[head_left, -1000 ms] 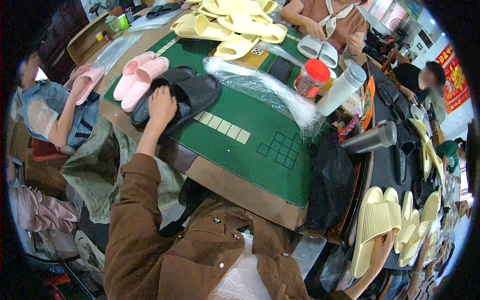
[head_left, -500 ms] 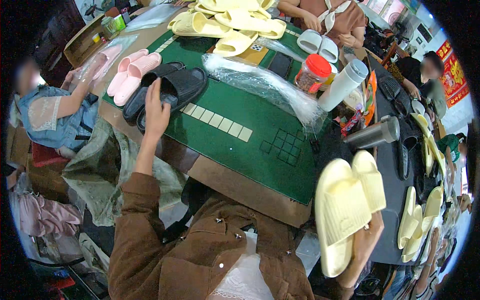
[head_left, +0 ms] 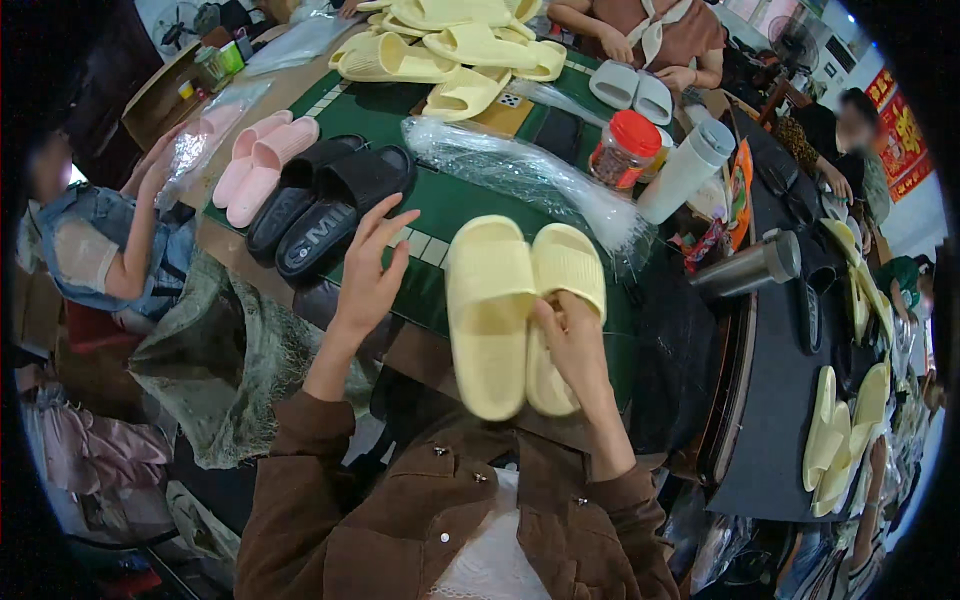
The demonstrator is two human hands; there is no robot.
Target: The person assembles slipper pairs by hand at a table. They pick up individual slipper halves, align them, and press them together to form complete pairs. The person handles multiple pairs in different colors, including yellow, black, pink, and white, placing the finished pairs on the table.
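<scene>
A pair of pale yellow slide slippers [head_left: 490, 285] is held over the near part of the green mat, soles down. My right hand [head_left: 578, 345] grips them, its fingers tucked under the strap of the right slipper and its thumb between the two. My left hand [head_left: 372, 268] is empty, fingers spread, just right of a pair of black slide slippers [head_left: 335, 205] that lies side by side on the mat. Left of the black pair lies a pink pair [head_left: 262, 165].
A pile of yellow slippers [head_left: 450, 50] lies at the back. Clear plastic bags [head_left: 520, 170], a red-lidded jar [head_left: 625, 145], a white bottle [head_left: 690, 170] and a steel tumbler [head_left: 750, 260] stand or lie to the right. Co-workers sit around; one at left handles a bagged pair [head_left: 205, 135].
My right hand has brought the yellow slippers from the right side to the middle, in front of me. My left hand has come off the black slippers and moved right, fingers spread.
</scene>
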